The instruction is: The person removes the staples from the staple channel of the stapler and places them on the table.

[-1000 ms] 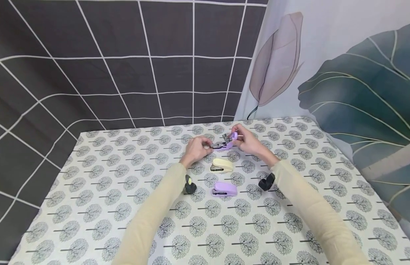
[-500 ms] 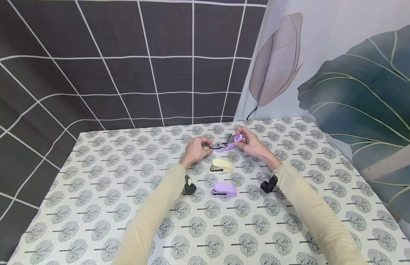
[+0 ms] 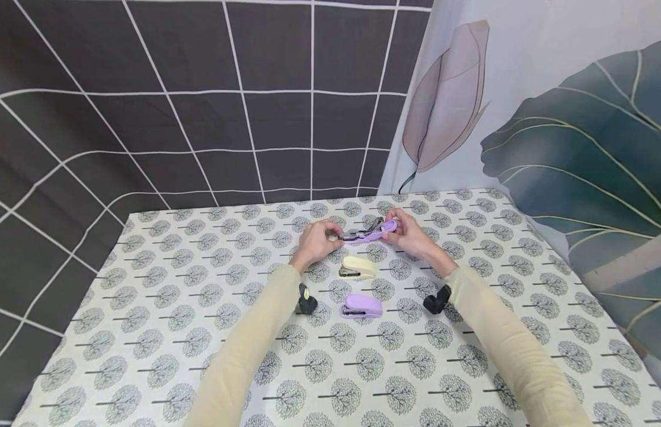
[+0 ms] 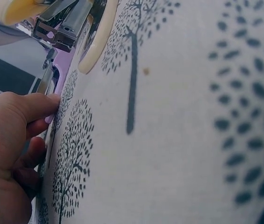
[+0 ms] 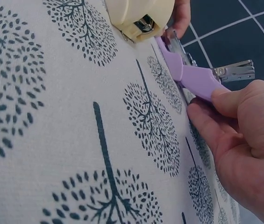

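A purple stapler lies spread wide between both hands, its metal parts showing, at the far middle of the table. The left hand pinches the base's left end between thumb and fingers; the left wrist view has the thumb on that purple end. On the other side, the right hand holds the swung-back purple cover between thumb and fingers. A metal arm sticks up from the stapler in the right wrist view. Nearer the person sits a cream stapler, closed.
A second purple stapler, closed, lies in front of the cream one, between the forearms. The tree-print cloth covers the table. A dark gridded curtain hangs behind, and a leaf-print curtain stands at the right.
The right hand has moved a little right, swinging the stapler's purple cover back and lower; the metal arm leans further right. The left hand keeps its place on the base.
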A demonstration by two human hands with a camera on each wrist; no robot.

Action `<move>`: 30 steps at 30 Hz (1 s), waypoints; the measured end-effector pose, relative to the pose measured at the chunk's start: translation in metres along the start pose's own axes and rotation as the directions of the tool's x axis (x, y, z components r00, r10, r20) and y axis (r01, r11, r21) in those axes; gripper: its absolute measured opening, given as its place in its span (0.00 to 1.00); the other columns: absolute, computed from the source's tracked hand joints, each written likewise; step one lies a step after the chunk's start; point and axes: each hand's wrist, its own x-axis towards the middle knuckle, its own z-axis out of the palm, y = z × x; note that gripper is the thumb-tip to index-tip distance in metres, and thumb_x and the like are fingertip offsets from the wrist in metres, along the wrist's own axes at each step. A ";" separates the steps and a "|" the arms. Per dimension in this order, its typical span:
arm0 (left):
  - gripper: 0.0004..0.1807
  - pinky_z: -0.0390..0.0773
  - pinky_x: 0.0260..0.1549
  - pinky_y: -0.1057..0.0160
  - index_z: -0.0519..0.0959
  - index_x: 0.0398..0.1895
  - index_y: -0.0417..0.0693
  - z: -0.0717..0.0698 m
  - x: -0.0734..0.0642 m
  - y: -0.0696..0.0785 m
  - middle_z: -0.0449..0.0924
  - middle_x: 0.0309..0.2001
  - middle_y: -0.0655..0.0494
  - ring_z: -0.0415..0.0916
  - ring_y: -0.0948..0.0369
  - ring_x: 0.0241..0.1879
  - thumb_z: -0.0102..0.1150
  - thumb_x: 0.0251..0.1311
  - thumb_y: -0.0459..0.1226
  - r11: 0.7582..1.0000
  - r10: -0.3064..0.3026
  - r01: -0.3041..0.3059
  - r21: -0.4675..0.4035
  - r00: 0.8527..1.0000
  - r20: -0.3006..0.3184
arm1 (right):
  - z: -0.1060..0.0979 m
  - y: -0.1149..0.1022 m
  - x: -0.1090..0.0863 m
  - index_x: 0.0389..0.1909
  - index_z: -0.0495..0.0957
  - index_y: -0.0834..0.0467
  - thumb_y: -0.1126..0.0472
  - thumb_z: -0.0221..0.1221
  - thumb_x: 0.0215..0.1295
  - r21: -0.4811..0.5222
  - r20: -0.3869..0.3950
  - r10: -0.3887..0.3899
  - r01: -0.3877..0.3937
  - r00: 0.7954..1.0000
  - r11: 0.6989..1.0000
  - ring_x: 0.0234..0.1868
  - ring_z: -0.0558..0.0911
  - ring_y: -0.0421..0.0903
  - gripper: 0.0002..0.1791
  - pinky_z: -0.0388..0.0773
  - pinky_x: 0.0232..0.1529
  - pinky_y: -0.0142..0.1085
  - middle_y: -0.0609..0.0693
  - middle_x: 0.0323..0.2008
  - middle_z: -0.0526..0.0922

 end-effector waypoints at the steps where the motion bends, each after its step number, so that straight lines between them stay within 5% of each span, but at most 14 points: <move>1: 0.15 0.72 0.49 0.53 0.85 0.47 0.53 0.000 0.000 0.000 0.84 0.46 0.59 0.76 0.58 0.44 0.73 0.55 0.41 1.000 -0.001 0.001 -0.002 1.000 0.001 | 0.000 0.000 0.000 0.49 0.62 0.67 0.81 0.55 0.63 0.007 0.006 0.002 -0.002 1.000 1.000 0.24 0.72 0.41 0.18 0.67 0.21 0.26 0.56 0.35 0.77; 7: 0.16 0.72 0.51 0.53 0.85 0.47 0.54 0.001 0.000 -0.001 0.83 0.49 0.59 0.76 0.58 0.46 0.73 0.55 0.41 1.000 0.001 -0.001 -0.002 1.000 0.000 | -0.001 -0.004 -0.003 0.52 0.63 0.69 0.80 0.57 0.62 -0.030 0.024 0.042 -0.041 0.999 0.999 0.27 0.75 0.42 0.20 0.72 0.25 0.27 0.60 0.37 0.79; 12: 0.15 0.71 0.52 0.53 0.85 0.47 0.54 0.001 0.000 -0.002 0.83 0.50 0.60 0.76 0.58 0.47 0.73 0.55 0.41 1.000 0.002 -0.002 0.000 1.000 -0.008 | -0.002 -0.017 -0.011 0.65 0.58 0.72 0.77 0.60 0.63 -0.126 0.002 0.092 -0.091 0.996 0.988 0.46 0.80 0.54 0.31 0.80 0.45 0.39 0.68 0.50 0.76; 15: 0.15 0.71 0.52 0.53 0.85 0.47 0.54 0.001 0.000 -0.002 0.83 0.50 0.59 0.77 0.58 0.47 0.73 0.55 0.41 1.000 0.007 -0.007 -0.003 1.000 -0.008 | -0.002 -0.027 -0.017 0.66 0.60 0.71 0.73 0.61 0.62 -0.292 -0.123 -0.029 -0.008 0.992 0.956 0.54 0.75 0.62 0.32 0.76 0.51 0.47 0.69 0.57 0.72; 19: 0.15 0.71 0.53 0.52 0.85 0.46 0.54 0.000 0.000 -0.002 0.83 0.49 0.59 0.76 0.57 0.46 0.73 0.55 0.40 1.000 0.011 -0.011 -0.011 1.000 -0.017 | 0.005 -0.043 -0.019 0.61 0.68 0.70 0.73 0.61 0.60 -0.457 -0.259 -0.275 0.134 0.926 0.879 0.52 0.74 0.62 0.27 0.73 0.46 0.46 0.68 0.57 0.71; 21: 0.15 0.71 0.52 0.52 0.85 0.46 0.54 0.000 0.000 -0.003 0.83 0.49 0.59 0.76 0.58 0.46 0.73 0.54 0.40 1.000 0.006 -0.007 -0.013 1.000 -0.024 | 0.012 -0.051 -0.019 0.58 0.70 0.71 0.74 0.60 0.60 -0.426 -0.254 -0.323 0.194 0.912 0.884 0.47 0.76 0.59 0.24 0.74 0.42 0.40 0.67 0.53 0.75; 25: 0.15 0.71 0.52 0.52 0.85 0.46 0.54 0.001 -0.001 -0.005 0.84 0.49 0.60 0.77 0.58 0.46 0.74 0.54 0.40 1.000 0.005 -0.005 -0.012 1.000 -0.031 | 0.027 -0.062 -0.016 0.55 0.71 0.72 0.75 0.57 0.63 -0.288 -0.195 -0.259 0.198 0.946 0.937 0.36 0.79 0.52 0.19 0.76 0.34 0.30 0.66 0.45 0.80; 30: 0.15 0.71 0.53 0.51 0.85 0.46 0.54 0.002 0.000 -0.004 0.84 0.49 0.59 0.77 0.57 0.47 0.74 0.53 0.40 0.999 0.023 -0.024 -0.031 0.999 -0.030 | 0.042 -0.064 -0.011 0.57 0.69 0.74 0.75 0.54 0.63 -0.168 -0.130 -0.075 0.053 0.989 0.984 0.36 0.81 0.63 0.20 0.80 0.32 0.38 0.68 0.41 0.83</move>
